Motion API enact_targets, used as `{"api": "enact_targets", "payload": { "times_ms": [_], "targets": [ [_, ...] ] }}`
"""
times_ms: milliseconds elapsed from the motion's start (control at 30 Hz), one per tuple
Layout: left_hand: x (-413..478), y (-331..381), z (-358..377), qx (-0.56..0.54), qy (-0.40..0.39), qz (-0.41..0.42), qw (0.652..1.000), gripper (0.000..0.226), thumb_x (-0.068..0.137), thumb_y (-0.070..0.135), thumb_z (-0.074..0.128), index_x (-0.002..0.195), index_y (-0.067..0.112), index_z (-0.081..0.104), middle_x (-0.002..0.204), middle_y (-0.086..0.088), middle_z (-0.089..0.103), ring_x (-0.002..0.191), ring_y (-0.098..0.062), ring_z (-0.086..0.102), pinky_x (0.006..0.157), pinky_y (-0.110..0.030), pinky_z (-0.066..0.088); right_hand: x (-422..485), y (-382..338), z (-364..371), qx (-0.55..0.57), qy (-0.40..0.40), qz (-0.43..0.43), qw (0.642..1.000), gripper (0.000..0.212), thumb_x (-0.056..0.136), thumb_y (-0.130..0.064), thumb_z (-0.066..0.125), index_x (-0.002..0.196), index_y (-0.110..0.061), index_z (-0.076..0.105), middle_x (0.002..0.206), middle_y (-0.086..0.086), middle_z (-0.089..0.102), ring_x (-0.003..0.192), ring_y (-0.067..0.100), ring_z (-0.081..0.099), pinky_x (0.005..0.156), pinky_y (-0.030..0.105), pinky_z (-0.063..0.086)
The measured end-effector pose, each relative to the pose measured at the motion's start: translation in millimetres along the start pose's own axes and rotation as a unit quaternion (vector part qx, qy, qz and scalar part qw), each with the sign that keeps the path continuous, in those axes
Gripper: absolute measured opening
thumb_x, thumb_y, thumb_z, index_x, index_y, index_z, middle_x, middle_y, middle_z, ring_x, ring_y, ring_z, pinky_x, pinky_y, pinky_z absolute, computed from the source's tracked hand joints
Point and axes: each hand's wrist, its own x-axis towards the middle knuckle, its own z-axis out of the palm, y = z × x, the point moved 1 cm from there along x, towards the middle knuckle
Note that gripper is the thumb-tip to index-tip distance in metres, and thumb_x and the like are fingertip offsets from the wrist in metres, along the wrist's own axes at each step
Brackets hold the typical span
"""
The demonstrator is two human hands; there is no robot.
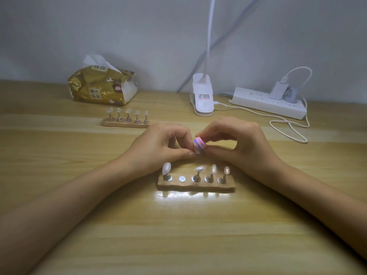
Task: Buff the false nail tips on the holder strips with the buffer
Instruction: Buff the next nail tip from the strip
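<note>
1. The buffer (199, 144) is a small foam block, so I judge it light and slightly squashy. It is best taken by its two narrow sides, which leaves a broad face free to rub.
2. The right hand (240, 143) holds it that way: thumb below, forefinger on top, the other fingers curled behind.
3. The left hand (160, 144) has its thumb and forefinger pinched together at the buffer's lower edge. What they pinch is mostly hidden; my guess is a nail tip on its stand.
4. A tip like that looks thin, glossy and springy, so it is likely to slip or flick away. I would hold it by the metal stand below and press lightly.
5. The buffer sits between the two hands, touching the fingertips of both. It shows stacked bands of pink, purple and white.
6. Just below the hands lies the near holder strip (196, 186), a wooden bar. Four pale, translucent nail tips (166, 169) stand on it on small metal pegs.
7. One round metal disc (182, 179) on that strip is bare, second from the left-hand end.
8. Beyond the left hand, well apart, the far holder strip (124, 124) carries five more tips, all upright.
9. The pegs look top-heavy and easy to knock over with a wrist.
</note>
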Motion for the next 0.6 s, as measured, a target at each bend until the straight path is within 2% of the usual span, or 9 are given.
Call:
{"api": "enact_targets", "payload": {
  "times_ms": [33, 133, 267, 367, 467, 600],
  "targets": [
    [-0.7, 0.1, -0.1, 0.001, 0.002, 0.0, 1.0, 0.014, 0.079, 0.014, 0.081, 0.073, 0.023, 0.071, 0.074, 0.011, 0.066, 0.061, -0.008, 0.05, 0.065, -0.041, 0.046, 0.1, -0.2, -0.9, 0.007, 0.0, 0.008, 1.0, 0.011, 0.083, -0.004, 0.08, 0.093, -0.003, 0.074, 0.09, 0.003, 0.074, 0.085, 0.018, 0.069, 0.082, 0.037, 0.058],
    [-1.2, -0.6, -0.4, 0.002, -0.002, 0.0, 1.0, 0.013, 0.08, 0.015, 0.08, 0.074, 0.02, 0.071, 0.073, 0.011, 0.064, 0.06, -0.007, 0.049, 0.063, -0.037, 0.042, 0.4, -1.2, -0.5, -0.031, 0.005, -0.042, 0.999, 0.009, 0.084, -0.004, 0.079, 0.092, -0.003, 0.074, 0.089, 0.003, 0.073, 0.084, 0.018, 0.068, 0.08, 0.032, 0.058],
    [-1.1, -0.9, 0.2, 0.009, 0.0, 0.004, 1.0, 0.016, 0.079, 0.016, 0.081, 0.072, 0.024, 0.07, 0.073, 0.013, 0.064, 0.059, -0.004, 0.047, 0.063, -0.034, 0.039, 0.0, 1.9, -2.5, -0.012, -0.009, -0.01, 1.0, 0.012, 0.083, -0.003, 0.08, 0.094, -0.003, 0.075, 0.091, 0.003, 0.074, 0.086, 0.016, 0.069, 0.08, 0.036, 0.058],
    [-1.4, -1.3, 0.1, 0.003, -0.001, 0.002, 1.0, 0.015, 0.081, 0.016, 0.08, 0.073, 0.022, 0.069, 0.071, 0.013, 0.062, 0.057, -0.004, 0.046, 0.06, -0.03, 0.036, -0.6, 2.1, -1.0, -0.048, 0.001, -0.061, 0.997, 0.011, 0.083, -0.003, 0.08, 0.093, -0.003, 0.075, 0.09, 0.005, 0.072, 0.083, 0.018, 0.068, 0.078, 0.032, 0.057],
    [-1.5, -1.9, 0.2, 0.0, -0.002, 0.002, 1.0, 0.016, 0.079, 0.013, 0.081, 0.072, 0.022, 0.069, 0.072, 0.013, 0.064, 0.057, -0.004, 0.047, 0.061, -0.029, 0.036, -0.1, 4.4, -4.9, -0.026, -0.007, -0.027, 0.999, 0.011, 0.083, -0.003, 0.079, 0.094, -0.002, 0.076, 0.092, 0.007, 0.072, 0.085, 0.019, 0.069, 0.079, 0.036, 0.057],
    [-1.3, -1.5, -0.2, 0.004, -0.003, 0.002, 1.0, 0.011, 0.081, 0.017, 0.079, 0.075, 0.018, 0.07, 0.073, 0.01, 0.064, 0.058, -0.005, 0.048, 0.059, -0.029, 0.037, -0.5, 2.5, -1.6, -0.061, -0.001, -0.072, 0.995, 0.015, 0.082, -0.003, 0.08, 0.097, -0.004, 0.077, 0.095, 0.006, 0.073, 0.085, 0.015, 0.069, 0.08, 0.025, 0.056]
  ]
}}
